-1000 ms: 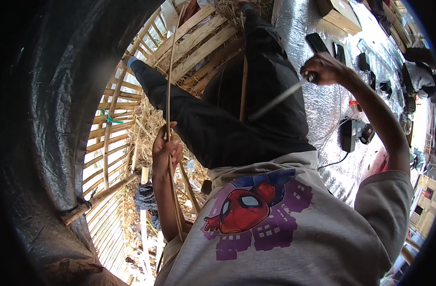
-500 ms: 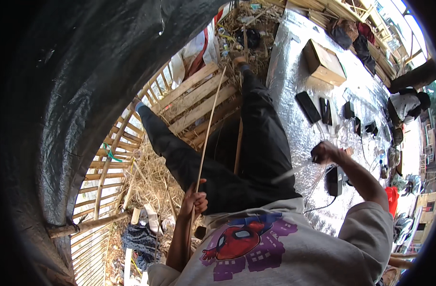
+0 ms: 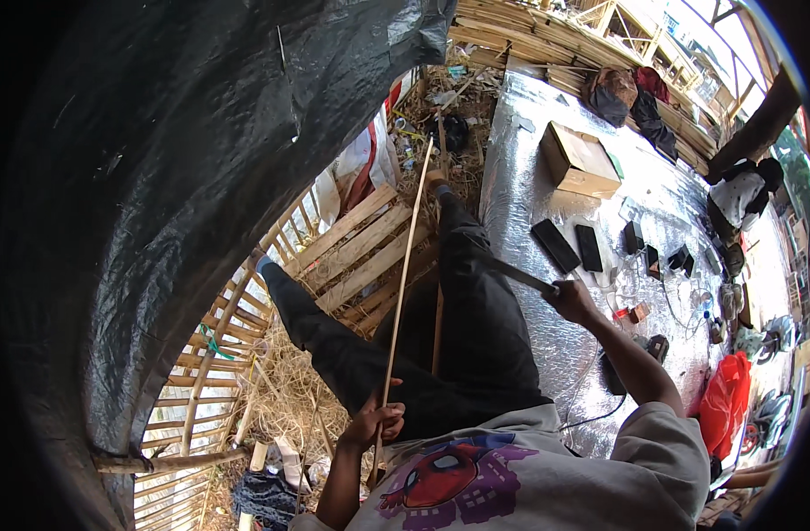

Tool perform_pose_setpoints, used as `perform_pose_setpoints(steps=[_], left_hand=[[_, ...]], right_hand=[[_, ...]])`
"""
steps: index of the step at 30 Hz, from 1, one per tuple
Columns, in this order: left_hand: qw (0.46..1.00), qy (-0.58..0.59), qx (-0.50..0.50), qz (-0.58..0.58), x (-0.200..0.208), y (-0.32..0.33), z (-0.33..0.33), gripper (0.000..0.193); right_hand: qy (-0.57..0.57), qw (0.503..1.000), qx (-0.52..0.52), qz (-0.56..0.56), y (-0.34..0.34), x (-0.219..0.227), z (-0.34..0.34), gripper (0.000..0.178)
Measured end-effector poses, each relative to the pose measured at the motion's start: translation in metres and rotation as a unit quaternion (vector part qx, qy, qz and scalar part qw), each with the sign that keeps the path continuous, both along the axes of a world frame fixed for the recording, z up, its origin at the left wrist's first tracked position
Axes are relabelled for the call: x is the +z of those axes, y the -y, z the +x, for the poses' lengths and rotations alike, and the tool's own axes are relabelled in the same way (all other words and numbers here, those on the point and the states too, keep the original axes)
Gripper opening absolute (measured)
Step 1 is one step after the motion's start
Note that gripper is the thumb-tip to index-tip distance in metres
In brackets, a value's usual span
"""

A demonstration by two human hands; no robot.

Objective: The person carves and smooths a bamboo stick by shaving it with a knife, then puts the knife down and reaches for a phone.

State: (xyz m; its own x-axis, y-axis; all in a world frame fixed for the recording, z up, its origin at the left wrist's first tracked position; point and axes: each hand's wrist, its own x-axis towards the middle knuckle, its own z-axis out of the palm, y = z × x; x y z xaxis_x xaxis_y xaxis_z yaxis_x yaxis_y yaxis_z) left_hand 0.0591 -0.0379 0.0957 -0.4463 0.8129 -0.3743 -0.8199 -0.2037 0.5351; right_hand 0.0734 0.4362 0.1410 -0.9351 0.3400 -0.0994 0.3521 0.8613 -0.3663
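Note:
My left hand is closed around the lower part of a long, thin bamboo strip. The strip slants up between my spread legs, its pale far tip near my right foot. Over the foil sheet beside my right thigh, my right hand grips a long-bladed knife by its handle. The blade points left and away from me, toward my right leg, with a gap between it and the strip. Its far end is hard to make out against the dark trousers.
A wooden slat rack lies between my feet. To the right, the silver foil sheet carries a cardboard box, black phones and cables. Black plastic sheeting hangs at left beside a bamboo fence. Another person sits far right.
My right hand has moved slightly left and nearer, and the blade has swung from pointing toward me to pointing away. The left hand keeps its hold on the strip. The view has shifted.

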Motion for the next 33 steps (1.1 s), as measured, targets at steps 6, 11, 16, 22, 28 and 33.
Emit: perform_pose_setpoints(steps=[6,11,16,22,28,33], left_hand=[[0.999,-0.037,-0.028,-0.009,0.024,-0.018,-0.010,0.058],[0.998,-0.045,-0.033,-0.006,0.036,-0.014,-0.013,0.077],[0.995,-0.088,-0.031,-0.032,0.058,-0.028,-0.009,0.093],[0.991,-0.115,-0.041,-0.050,0.068,-0.038,-0.014,0.088],[0.979,-0.181,0.009,-0.098,0.067,-0.038,-0.018,0.056],[0.918,-0.324,0.093,-0.210,0.059,-0.040,-0.010,0.032]], right_hand=[[-0.045,0.973,0.049,-0.223,0.138,0.024,-0.032,0.031],[-0.109,0.871,0.020,-0.479,0.210,0.035,-0.048,0.022],[-0.145,0.822,0.054,-0.548,0.215,0.033,-0.052,0.018],[-0.144,0.744,0.015,-0.652,0.211,0.044,-0.048,0.010],[-0.131,0.713,0.034,-0.688,0.209,0.057,-0.048,0.010],[-0.149,0.838,0.131,-0.508,0.199,0.064,-0.052,0.018]])
